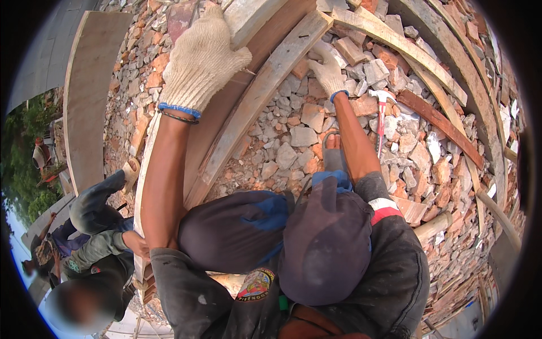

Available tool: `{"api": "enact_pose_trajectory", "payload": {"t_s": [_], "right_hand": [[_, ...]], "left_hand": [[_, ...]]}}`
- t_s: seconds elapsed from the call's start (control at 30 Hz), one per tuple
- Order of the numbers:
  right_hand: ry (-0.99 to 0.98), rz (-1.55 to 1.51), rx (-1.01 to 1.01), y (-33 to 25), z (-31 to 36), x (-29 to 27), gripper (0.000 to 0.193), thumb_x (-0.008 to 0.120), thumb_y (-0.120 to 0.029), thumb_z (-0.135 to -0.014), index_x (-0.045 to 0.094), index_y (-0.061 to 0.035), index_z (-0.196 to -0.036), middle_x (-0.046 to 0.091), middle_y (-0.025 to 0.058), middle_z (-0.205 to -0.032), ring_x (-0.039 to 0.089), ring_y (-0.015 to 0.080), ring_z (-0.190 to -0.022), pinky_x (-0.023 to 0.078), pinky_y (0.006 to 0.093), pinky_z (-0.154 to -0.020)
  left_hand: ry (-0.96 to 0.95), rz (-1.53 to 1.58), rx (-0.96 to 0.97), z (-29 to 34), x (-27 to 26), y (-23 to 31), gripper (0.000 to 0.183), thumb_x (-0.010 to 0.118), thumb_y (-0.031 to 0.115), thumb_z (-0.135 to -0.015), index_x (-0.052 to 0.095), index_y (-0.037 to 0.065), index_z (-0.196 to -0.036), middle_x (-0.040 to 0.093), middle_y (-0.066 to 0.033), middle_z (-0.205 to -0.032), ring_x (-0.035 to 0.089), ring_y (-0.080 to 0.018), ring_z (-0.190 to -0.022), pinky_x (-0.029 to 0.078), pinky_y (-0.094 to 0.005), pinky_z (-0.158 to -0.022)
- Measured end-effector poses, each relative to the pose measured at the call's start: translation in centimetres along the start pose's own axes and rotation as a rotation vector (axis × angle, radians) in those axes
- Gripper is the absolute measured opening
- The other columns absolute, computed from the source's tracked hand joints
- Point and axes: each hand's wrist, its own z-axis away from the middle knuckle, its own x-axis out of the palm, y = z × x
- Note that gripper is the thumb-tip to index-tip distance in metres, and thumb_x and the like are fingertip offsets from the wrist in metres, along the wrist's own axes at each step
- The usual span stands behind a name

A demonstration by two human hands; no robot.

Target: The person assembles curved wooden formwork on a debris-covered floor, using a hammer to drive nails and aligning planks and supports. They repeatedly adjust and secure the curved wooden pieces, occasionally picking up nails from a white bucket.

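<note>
My left hand [206, 62], in a cream knitted glove with a blue cuff, is closed at the end of a pale wooden beam [257, 20]. Its fingertips are turned away, so what they grip is hidden. A thin nail sticks out near the thumb. My right hand [327, 72], gloved the same way, has its fingers bent against the far end of a long grey-brown wooden plank [265, 93]. A nail shows on this plank's face near that hand. Beside it lies a wider brown board [217, 124], running under my left wrist toward my knees.
A claw hammer [381, 118] with a red and white handle lies on broken brick rubble [302, 135] to the right. Several planks, one reddish [440, 127], cross the rubble. At left, another person [99, 248] sits near a tall board [90, 101], a hand on a plank edge.
</note>
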Motion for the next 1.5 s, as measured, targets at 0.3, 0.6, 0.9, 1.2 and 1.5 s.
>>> {"api": "enact_pose_trajectory", "payload": {"t_s": [0.3, 0.6, 0.9, 1.2, 1.5], "right_hand": [[0.344, 0.911, 0.027, -1.5, 12.7, -11.0, 0.067, 0.082, -0.033, -0.081, 0.060, -0.0004, -0.135, 0.063, 0.0277, -0.129, 0.059, 0.0430, -0.126, 0.047, 0.0508, -0.108], [0.307, 0.928, -0.009, -1.3, 15.0, -11.6, 0.071, 0.083, -0.021, -0.078, 0.057, 0.0028, -0.140, 0.064, 0.0252, -0.130, 0.058, 0.0424, -0.127, 0.045, 0.0485, -0.111], [-0.125, -0.589, 0.445, -3.8, -5.2, -2.0, 0.093, 0.050, -0.073, -0.101, 0.038, -0.0024, -0.160, 0.047, 0.0192, -0.159, 0.056, 0.0321, -0.132, 0.050, 0.0412, -0.103], [0.101, -0.893, 0.534, -4.7, -6.9, 2.8, 0.072, 0.038, -0.080, -0.101, 0.066, -0.0190, -0.125, 0.069, 0.0000, -0.109, 0.061, 0.0171, -0.079, 0.047, 0.0305, -0.057], [0.077, -0.908, 0.475, -4.6, -6.5, 3.3, 0.063, 0.035, -0.075, -0.106, 0.066, -0.0202, -0.110, 0.062, -0.0034, -0.084, 0.050, 0.0128, -0.061, 0.042, 0.0310, -0.050]], "left_hand": [[-0.094, 0.182, -0.235, 1.3, -4.5, 1.5, 0.046, 0.073, 0.028, -0.080, 0.066, -0.004, -0.112, 0.073, -0.0250, -0.095, 0.074, -0.0388, -0.091, 0.056, -0.0505, -0.090], [0.096, 0.370, -0.118, 2.8, -1.9, 0.1, 0.028, 0.065, 0.024, -0.084, 0.071, -0.003, -0.089, 0.068, -0.0261, -0.085, 0.070, -0.0391, -0.081, 0.056, -0.0483, -0.076], [-0.146, 0.465, -0.102, 1.9, -2.1, -1.1, 0.029, 0.063, 0.026, -0.086, 0.075, 0.000, -0.095, 0.072, -0.0238, -0.086, 0.072, -0.0370, -0.080, 0.058, -0.0470, -0.073], [0.032, 0.403, -0.122, 2.6, -2.5, -0.5, 0.031, 0.070, 0.030, -0.080, 0.076, 0.004, -0.098, 0.075, -0.0204, -0.089, 0.074, -0.0375, -0.081, 0.059, -0.0471, -0.073], [0.094, 0.389, -0.156, 2.2, -2.1, 0.1, 0.031, 0.070, 0.028, -0.080, 0.075, 0.003, -0.097, 0.074, -0.0214, -0.088, 0.074, -0.0393, -0.082, 0.060, -0.0487, -0.072]]}}
